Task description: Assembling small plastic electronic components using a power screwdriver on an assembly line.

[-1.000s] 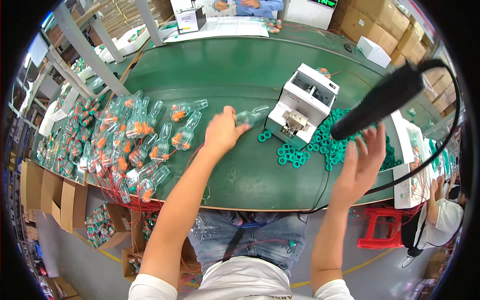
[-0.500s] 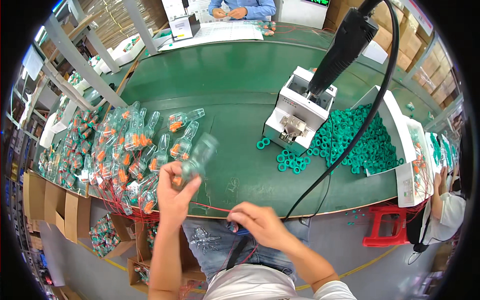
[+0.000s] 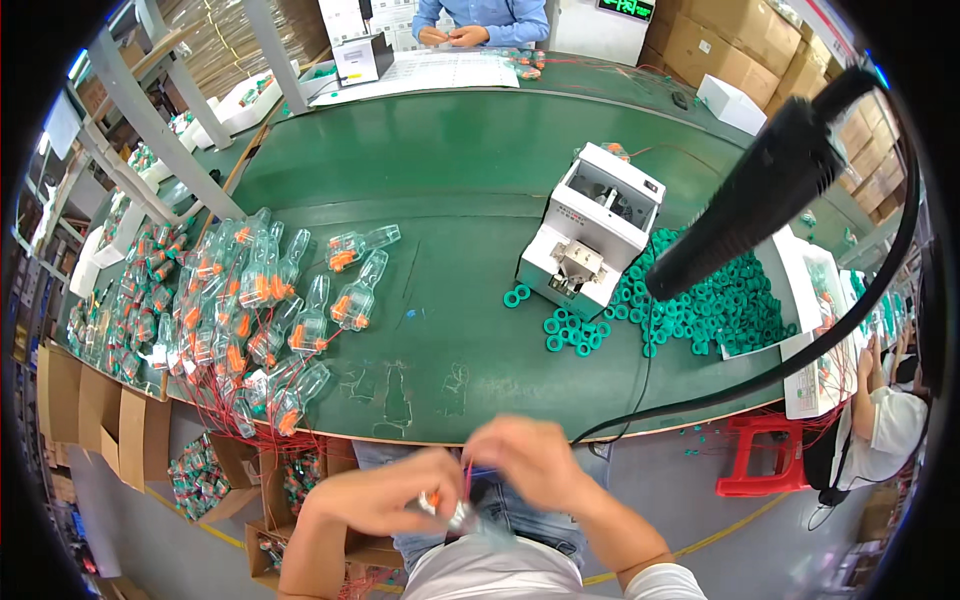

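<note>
My left hand (image 3: 395, 492), near my lap below the table's front edge, is closed around a clear plastic bottle-shaped housing (image 3: 462, 520) with orange inside. Motion blurs the housing, and its far end lies over my shirt. Close beside it, my right hand (image 3: 530, 460) pinches a thin red wire (image 3: 468, 480) that runs up between the two hands. Its fingertips are blurred. To the left on the green table lie many similar clear housings (image 3: 352, 305) with orange parts and red wires.
A white screw-feeder-like machine (image 3: 590, 230) stands right of centre, by a heap of green rings (image 3: 700, 295). A black corded hand tool (image 3: 750, 200) hangs above them. Cardboard boxes (image 3: 145, 440) and a red stool (image 3: 760, 455) flank me. A person in blue (image 3: 480, 20) works opposite.
My left hand has brought the housing down from above the table to my lap, tilting it toward me. My right hand stays near the edge with the wire. The hanging tool has swung right.
</note>
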The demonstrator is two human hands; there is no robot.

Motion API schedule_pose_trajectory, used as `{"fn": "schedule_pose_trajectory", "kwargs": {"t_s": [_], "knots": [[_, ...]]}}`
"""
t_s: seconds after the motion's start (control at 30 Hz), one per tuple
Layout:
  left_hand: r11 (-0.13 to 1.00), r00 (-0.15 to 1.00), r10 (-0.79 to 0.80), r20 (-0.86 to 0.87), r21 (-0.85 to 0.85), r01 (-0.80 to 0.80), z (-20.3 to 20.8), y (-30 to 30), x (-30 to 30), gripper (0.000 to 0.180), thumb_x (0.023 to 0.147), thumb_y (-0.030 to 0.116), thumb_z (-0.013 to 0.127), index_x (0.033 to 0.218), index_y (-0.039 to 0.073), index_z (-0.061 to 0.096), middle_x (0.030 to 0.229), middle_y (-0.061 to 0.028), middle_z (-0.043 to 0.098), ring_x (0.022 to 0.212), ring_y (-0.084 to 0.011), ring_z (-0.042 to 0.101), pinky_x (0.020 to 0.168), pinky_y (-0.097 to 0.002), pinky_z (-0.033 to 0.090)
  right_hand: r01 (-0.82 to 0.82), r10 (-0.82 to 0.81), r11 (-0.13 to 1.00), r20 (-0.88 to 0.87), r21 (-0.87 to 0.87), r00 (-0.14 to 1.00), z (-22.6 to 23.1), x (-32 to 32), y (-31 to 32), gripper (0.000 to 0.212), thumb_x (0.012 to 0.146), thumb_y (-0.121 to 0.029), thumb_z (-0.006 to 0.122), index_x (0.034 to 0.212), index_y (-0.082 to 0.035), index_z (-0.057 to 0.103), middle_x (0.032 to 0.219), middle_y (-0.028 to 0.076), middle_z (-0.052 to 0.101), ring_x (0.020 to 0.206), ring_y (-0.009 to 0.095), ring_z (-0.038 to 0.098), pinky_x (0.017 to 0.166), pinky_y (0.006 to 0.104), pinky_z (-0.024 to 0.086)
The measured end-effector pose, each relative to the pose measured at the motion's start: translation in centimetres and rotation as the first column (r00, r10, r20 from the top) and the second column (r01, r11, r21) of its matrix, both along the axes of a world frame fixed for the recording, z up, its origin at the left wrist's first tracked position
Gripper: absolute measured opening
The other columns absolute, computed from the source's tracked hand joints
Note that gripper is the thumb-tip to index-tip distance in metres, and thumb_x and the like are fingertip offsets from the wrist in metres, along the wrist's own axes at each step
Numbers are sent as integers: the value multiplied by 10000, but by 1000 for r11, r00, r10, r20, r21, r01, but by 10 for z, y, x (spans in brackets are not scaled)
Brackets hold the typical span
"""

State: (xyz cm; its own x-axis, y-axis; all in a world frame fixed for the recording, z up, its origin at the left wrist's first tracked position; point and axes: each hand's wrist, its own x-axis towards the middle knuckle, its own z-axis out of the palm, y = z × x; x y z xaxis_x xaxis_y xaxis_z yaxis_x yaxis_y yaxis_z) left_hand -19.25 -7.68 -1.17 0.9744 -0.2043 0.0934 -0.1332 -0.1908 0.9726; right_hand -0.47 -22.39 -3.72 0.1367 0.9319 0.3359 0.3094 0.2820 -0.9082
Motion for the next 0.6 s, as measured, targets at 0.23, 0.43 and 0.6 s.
{"fn": "schedule_pose_trajectory", "kwargs": {"t_s": [0.23,0.43,0.6], "knots": [[873,878,479,-14,114,-475,5,9,-15,328,774,-14,788,847,106,492,1103,-114,513,994,-204,530,840,-344,451,-236,244,944,4,-230,970,9,-10,-15,176,1001,-162,564,1051,-25,662,952,158,680,820,325,679,722,385,542],[871,853,491,-180,94,-482,6,13,-15,285,771,-31,757,892,92,530,1118,-108,527,1052,-230,519,862,-328,446,-258,279,933,50,-249,959,13,-24,-24,145,983,-163,583,1047,-39,624,901,141,664,845,357,658,738,424,521],[710,712,701,46,54,-702,-3,23,-14,323,822,-25,726,1043,88,520,1085,-71,464,958,-194,520,794,-319,476,-157,157,912,-31,-379,987,5,-38,-21,162,996,-192,579,997,-44,643,873,148,654,818,338,655,689,422,519]]}}
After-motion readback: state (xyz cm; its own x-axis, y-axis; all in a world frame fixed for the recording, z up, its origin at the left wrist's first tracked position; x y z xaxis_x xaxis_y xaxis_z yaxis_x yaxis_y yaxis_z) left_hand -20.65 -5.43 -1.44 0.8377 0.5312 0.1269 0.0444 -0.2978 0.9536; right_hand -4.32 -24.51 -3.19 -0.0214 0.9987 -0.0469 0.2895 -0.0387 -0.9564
